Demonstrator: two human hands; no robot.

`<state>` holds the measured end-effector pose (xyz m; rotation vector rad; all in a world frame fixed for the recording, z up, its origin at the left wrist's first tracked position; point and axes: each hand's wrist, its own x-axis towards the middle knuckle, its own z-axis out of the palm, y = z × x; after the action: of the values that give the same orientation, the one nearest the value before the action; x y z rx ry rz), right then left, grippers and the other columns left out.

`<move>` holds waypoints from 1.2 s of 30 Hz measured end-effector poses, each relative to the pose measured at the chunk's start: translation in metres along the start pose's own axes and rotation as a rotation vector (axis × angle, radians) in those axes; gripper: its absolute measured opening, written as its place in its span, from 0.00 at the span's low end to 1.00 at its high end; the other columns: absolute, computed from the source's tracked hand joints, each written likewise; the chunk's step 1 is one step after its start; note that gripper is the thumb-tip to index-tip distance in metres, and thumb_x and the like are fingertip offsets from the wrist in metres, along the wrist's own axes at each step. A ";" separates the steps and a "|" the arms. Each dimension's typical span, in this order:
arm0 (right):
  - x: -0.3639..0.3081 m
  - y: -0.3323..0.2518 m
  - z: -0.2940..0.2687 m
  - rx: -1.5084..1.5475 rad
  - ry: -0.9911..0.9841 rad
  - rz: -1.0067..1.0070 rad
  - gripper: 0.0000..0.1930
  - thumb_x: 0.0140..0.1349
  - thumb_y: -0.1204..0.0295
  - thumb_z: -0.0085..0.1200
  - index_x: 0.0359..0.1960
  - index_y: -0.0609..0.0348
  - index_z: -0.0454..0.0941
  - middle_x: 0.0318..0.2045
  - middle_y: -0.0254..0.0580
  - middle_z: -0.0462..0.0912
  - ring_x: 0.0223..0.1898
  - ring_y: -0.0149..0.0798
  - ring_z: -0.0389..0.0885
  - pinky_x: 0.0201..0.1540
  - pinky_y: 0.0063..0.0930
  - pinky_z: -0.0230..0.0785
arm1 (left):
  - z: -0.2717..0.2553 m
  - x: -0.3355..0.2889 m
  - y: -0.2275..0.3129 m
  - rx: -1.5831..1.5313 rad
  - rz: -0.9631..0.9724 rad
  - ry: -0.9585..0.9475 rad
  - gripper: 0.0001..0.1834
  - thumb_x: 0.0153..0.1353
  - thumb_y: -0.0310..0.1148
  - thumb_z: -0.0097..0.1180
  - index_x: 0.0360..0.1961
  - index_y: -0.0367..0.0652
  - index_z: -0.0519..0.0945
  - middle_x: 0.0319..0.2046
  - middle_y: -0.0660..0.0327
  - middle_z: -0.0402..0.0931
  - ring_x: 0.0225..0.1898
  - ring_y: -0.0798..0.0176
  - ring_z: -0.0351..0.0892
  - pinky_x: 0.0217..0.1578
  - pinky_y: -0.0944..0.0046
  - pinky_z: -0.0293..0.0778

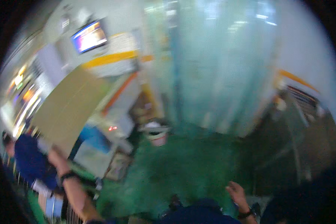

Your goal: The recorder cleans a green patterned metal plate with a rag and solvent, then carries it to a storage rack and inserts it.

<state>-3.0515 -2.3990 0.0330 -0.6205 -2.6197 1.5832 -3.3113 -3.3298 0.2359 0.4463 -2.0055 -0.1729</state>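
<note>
My left hand [57, 158], a dark band around its wrist, reaches out to the left and grips the lower edge of a large tan cardboard sheet [71, 104]. The sheet rises tilted above the hand, its far end up toward the wall. Blur hides exactly how the fingers lie on it. Low at the right, my right hand [237, 194] hangs over the green floor with nothing in it. Its fingers are loosely apart, and a dark band circles that wrist too.
A person in dark blue [31, 156] is at the far left, beside the sheet. A bucket [158, 136] stands on the green floor [175, 164]. Beyond hangs a translucent strip curtain [220, 67]. A lit screen [89, 36] is on the wall. Brown stacked material [302, 145] is at right.
</note>
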 end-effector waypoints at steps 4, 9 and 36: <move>0.074 -0.053 0.060 0.018 0.006 0.034 0.26 0.55 0.61 0.62 0.51 0.67 0.74 0.44 0.55 0.80 0.46 0.44 0.78 0.50 0.37 0.70 | 0.105 0.041 0.129 -1.318 -0.903 0.223 0.16 0.64 0.33 0.51 0.45 0.30 0.76 0.43 0.52 0.76 0.41 0.56 0.77 0.44 0.57 0.73; 0.186 -0.058 0.146 -0.072 -0.157 0.044 0.24 0.55 0.63 0.61 0.49 0.68 0.75 0.46 0.56 0.79 0.48 0.46 0.78 0.51 0.38 0.69 | 0.151 0.074 0.092 -1.246 -0.912 0.195 0.17 0.64 0.32 0.52 0.47 0.27 0.74 0.46 0.51 0.76 0.42 0.56 0.77 0.42 0.55 0.74; 0.141 -0.091 0.277 -0.192 0.414 0.455 0.29 0.59 0.50 0.51 0.53 0.60 0.74 0.50 0.56 0.77 0.51 0.56 0.74 0.54 0.45 0.67 | 0.418 0.090 0.455 -1.127 0.231 -0.879 0.27 0.64 0.38 0.51 0.62 0.43 0.63 0.61 0.55 0.61 0.61 0.49 0.57 0.62 0.47 0.52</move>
<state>-3.2708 -2.6222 -0.0501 -1.4645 -2.4311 1.1081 -3.8242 -2.9748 0.2596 -0.6970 -2.3355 -1.4468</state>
